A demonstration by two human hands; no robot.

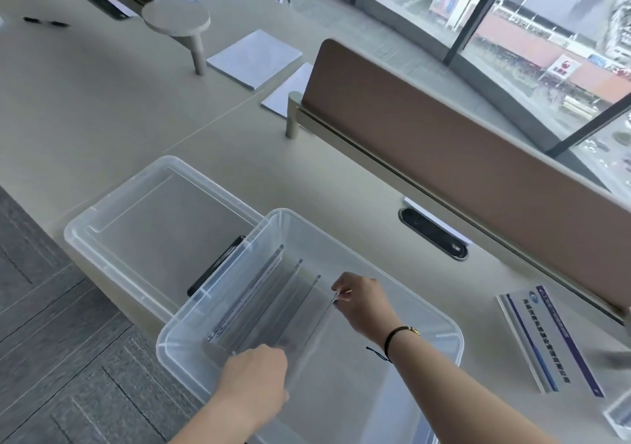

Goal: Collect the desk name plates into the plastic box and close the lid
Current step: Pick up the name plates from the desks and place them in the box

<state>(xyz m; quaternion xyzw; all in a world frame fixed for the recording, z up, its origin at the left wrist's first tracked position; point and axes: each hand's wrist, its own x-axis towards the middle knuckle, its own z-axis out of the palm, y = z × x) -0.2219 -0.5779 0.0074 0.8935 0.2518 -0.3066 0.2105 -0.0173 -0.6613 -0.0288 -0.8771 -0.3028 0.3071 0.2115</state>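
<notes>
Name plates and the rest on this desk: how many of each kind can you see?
Name plates standing in the plastic box: 4, one held by both hands
Name plates on the desk: 1; a second at the corner is unclear
Box lids: 1
Paper pads: 2
Total: 9

Bare forearms; a black cord bracelet (389,341) circles the right wrist.

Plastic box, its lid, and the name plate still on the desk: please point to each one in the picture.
plastic box (345,238): head view, on its far rim.
lid (164,218): head view, on its flat inner face, left of the box.
name plate (549,337): head view, on its printed face, at the right on the desk.
</notes>
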